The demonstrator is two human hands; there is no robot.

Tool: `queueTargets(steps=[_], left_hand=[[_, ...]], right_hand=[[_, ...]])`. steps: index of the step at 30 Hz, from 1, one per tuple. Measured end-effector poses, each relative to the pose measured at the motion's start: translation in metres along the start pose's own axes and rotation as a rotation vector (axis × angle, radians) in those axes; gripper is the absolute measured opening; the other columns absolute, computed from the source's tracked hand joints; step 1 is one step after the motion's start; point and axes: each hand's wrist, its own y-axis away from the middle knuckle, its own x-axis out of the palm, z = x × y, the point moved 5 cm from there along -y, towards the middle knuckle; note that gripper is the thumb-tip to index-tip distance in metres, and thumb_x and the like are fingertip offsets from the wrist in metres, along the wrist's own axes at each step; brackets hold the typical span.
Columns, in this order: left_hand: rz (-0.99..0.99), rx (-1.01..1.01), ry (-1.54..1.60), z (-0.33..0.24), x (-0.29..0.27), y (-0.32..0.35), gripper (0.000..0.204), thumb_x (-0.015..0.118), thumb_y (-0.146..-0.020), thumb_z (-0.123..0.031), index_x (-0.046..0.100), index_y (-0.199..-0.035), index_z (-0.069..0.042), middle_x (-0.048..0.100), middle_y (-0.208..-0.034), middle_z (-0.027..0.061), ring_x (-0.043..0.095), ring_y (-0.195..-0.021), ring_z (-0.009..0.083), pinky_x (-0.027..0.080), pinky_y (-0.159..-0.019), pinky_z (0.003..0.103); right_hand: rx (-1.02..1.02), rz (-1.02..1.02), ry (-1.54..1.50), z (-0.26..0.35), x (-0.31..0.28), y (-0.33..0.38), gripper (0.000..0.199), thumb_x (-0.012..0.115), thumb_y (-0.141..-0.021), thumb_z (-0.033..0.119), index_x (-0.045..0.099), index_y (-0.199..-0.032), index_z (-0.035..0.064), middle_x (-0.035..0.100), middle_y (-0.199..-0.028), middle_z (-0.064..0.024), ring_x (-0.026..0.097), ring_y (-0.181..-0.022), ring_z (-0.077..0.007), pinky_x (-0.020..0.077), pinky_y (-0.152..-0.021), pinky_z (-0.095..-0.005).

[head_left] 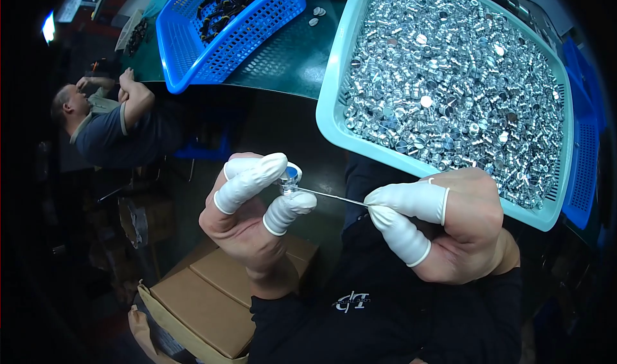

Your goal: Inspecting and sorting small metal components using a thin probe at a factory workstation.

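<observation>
My left hand wears white finger cots and pinches a small shiny metal cylinder with a blue end between its fingertips. A thin pale rod reaches from that cylinder to my right hand. Thumb and forefinger of the right hand, also in white finger cots, are closed on the rod's other end. Whether the rod's tip touches or enters the cylinder is too small to tell. Beyond my right hand, a light green basket is heaped with many similar small metal cylinders.
On the dark green table stands a blue basket with black and yellow pieces; a few small pale discs lie beside it. Cardboard boxes sit low at left. Another person sits at far left. Blue baskets flank the right.
</observation>
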Motion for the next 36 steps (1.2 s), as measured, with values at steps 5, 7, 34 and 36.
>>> queueTargets(steps=[5,7,34,36], left_hand=[[-0.018,-0.003,0.002,-0.001,0.005,-0.002,0.042,0.079,-0.067,-0.003,0.064,-0.107,0.001,0.063,-0.097,0.013,0.059,-0.082,0.0201,0.05,-0.07,0.028],[-0.021,-0.007,0.009,-0.002,0.005,-0.002,0.042,0.079,-0.068,-0.003,0.064,-0.107,0.001,0.063,-0.096,0.013,0.059,-0.082,0.0202,0.05,-0.071,0.028],[0.256,-0.369,0.44,0.01,0.025,-0.008,0.04,0.086,-0.054,0.002,0.059,-0.084,-0.004,0.054,-0.081,0.006,0.053,-0.073,0.0132,0.042,-0.064,0.024],[0.248,-0.374,0.429,0.007,0.016,-0.008,0.038,0.085,-0.055,0.001,0.062,-0.086,-0.001,0.058,-0.083,0.0097,0.056,-0.076,0.0161,0.045,-0.068,0.026]], right_hand=[[0.002,-0.033,0.029,-0.002,-0.001,0.001,0.009,0.067,-0.073,-0.006,0.066,-0.082,-0.0056,0.062,-0.058,-0.011,0.062,-0.048,-0.0163,0.0453,-0.044,-0.0224],[0.007,-0.029,0.031,-0.002,-0.003,0.001,0.009,0.067,-0.073,-0.006,0.066,-0.082,-0.0055,0.062,-0.058,-0.0108,0.061,-0.048,-0.0161,0.0449,-0.043,-0.0224],[0.12,0.119,-0.082,-0.016,-0.001,0.01,0.004,0.068,-0.076,0.0,0.067,-0.08,-0.0004,0.06,-0.056,-0.0073,0.056,-0.043,-0.0147,0.0408,-0.039,-0.0248],[0.14,0.115,-0.085,-0.017,-0.001,0.01,0.003,0.068,-0.077,0.0,0.067,-0.08,-0.0005,0.06,-0.056,-0.0073,0.057,-0.043,-0.0147,0.0412,-0.039,-0.0247]])
